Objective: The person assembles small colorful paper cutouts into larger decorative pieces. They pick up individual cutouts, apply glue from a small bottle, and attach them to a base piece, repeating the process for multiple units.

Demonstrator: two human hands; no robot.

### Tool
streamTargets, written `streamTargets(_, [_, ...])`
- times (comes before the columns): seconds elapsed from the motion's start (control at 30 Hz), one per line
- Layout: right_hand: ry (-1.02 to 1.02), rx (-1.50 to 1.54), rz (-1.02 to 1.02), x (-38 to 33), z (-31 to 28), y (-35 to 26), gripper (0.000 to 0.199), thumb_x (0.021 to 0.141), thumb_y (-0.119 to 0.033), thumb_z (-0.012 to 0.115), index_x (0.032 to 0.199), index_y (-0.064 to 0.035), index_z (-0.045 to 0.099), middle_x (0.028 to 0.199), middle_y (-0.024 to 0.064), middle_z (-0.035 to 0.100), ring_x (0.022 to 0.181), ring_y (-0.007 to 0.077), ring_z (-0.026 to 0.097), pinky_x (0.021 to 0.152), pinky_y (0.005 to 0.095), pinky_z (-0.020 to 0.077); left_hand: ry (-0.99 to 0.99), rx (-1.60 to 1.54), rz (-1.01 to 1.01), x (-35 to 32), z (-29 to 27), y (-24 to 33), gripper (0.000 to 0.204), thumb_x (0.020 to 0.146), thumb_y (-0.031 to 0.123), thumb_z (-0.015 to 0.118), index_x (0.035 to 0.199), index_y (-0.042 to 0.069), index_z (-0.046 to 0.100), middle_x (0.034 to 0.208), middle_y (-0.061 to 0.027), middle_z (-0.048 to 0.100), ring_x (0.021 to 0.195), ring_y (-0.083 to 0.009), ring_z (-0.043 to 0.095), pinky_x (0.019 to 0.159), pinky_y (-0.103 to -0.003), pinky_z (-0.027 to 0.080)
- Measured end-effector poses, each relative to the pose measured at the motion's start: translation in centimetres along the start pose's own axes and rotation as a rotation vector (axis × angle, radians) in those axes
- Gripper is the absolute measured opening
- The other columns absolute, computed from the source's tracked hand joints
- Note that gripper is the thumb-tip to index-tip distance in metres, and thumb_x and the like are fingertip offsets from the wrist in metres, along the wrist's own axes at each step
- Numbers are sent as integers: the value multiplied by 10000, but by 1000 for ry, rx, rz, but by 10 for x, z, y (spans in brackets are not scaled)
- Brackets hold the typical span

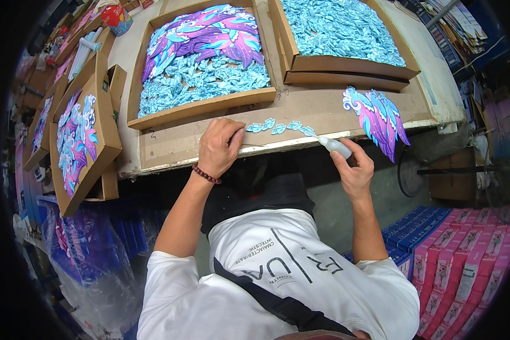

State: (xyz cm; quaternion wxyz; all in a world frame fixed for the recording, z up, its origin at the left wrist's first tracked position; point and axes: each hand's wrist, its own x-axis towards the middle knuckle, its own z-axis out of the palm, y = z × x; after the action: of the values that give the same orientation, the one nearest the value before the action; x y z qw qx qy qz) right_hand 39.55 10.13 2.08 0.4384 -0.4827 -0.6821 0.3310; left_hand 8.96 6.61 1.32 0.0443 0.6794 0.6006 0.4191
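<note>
My right hand [358,171] holds a small translucent squeeze bottle [338,148] between thumb and fingers. The bottle is tilted, and its narrow nozzle points left at the end of a row of small light-blue pieces [278,129] along the table's near edge. At the row's left end is my left hand [218,146], its fingers bent together; whether a piece is pinched at the tips cannot be made out. To the right of the bottle, purple, pink and blue wing-shaped pieces [375,116] overlap and stick out past the table edge.
Behind my left hand, a cardboard tray [209,103] holds light-blue pieces and wing shapes. Another tray [345,77] of light-blue pieces stands at the back right. A tilted carton [105,141] with wing shapes leans at the left. Pink boxes [464,249] are stacked at lower right.
</note>
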Motion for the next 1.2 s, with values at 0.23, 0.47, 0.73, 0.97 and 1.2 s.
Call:
streamTargets(0.23, [27,548,241,15,8,0,448,864,-38,693,1258,78,513,997,115,640,847,156,638,777,284,555,-2,-2,-6,0,0,1,53,806,35,681,858,27,687,804,-86,646,759,-267,592,678,-356,483])
streamTargets(0.47, [-31,493,208,66,20,12,346,867,-6,642,1191,66,544,1022,115,648,965,160,631,842,288,520,-1,-3,3,0,1,-1,55,808,37,676,861,25,683,810,-90,646,762,-272,592,682,-358,483])
streamTargets(0.73, [-86,90,72,104,41,32,330,802,-113,696,1084,20,587,1014,128,686,958,187,658,846,306,516,-6,12,-3,0,2,-2,58,808,49,672,859,22,680,804,-99,641,761,-287,590,681,-369,481])
streamTargets(0.97, [-76,-51,-20,102,44,34,349,791,-156,703,1076,16,597,1011,168,698,945,251,690,815,337,540,-10,12,-5,1,2,-1,63,811,52,667,866,27,681,806,-102,641,762,-288,592,683,-371,482])
streamTargets(1.2, [-52,-114,-114,101,45,30,396,775,-169,711,1106,14,594,1021,178,694,960,285,683,840,355,529,-159,-91,-121,17,-3,3,106,846,99,648,907,20,686,849,-121,634,815,-307,609,716,-382,488])
